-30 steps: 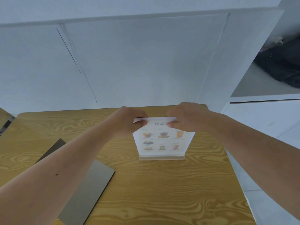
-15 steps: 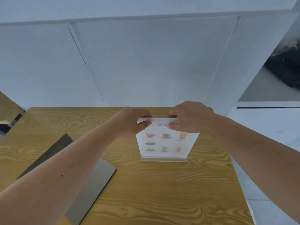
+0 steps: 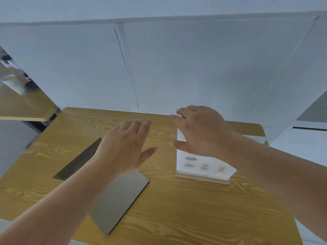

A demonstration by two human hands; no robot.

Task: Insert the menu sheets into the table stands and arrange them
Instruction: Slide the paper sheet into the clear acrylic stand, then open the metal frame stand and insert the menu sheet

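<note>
Pale grey partition walls (image 3: 177, 68) rise behind a wood-grain counter (image 3: 177, 209). On its right side stands a clear table stand (image 3: 203, 178), upright, with a menu sheet (image 3: 203, 167) of small drink pictures inside it. Above the sheet's top edge hangs the right hand (image 3: 200, 133), fingers (image 3: 182, 112) spread, gripping nothing. Just beside it, over the middle of the counter, the left hand (image 3: 123, 147) is flat, fingers together and thumb out, empty. Under the left forearm lies a dark grey flat panel (image 3: 116, 200).
</note>
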